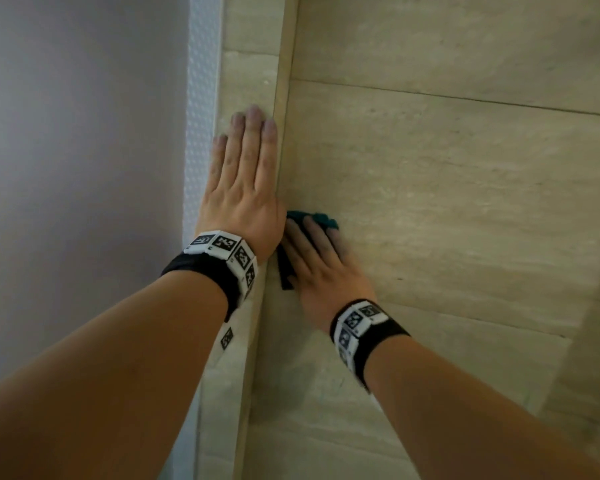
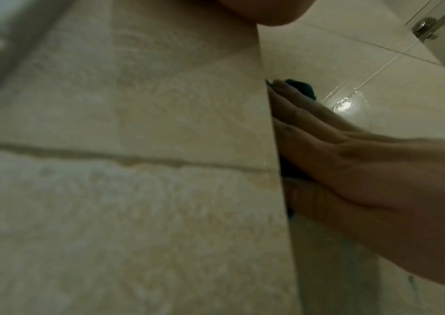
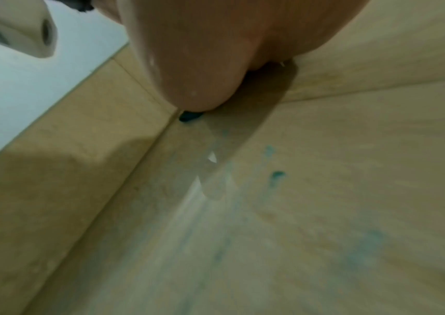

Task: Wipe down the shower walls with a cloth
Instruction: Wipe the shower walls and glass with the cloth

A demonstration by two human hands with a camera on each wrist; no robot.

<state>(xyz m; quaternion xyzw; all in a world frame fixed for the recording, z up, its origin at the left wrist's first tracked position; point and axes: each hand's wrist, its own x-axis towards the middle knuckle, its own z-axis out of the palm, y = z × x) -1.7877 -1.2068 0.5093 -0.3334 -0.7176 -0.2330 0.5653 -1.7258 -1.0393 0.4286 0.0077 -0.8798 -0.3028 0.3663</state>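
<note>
Teal cloth [image 1: 293,237] lies pressed under the flat right hand [image 1: 321,268]; left hand [image 1: 241,188] rests flat on tile wall [image 1: 447,168].

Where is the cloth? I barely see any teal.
In the head view the cloth is pressed flat under the right hand against the tiled wall, beside the corner edge, just right of the left hand.

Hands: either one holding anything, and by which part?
Right hand presses the teal cloth flat against the tiled wall, fingers straight. Left hand holds nothing.
</note>
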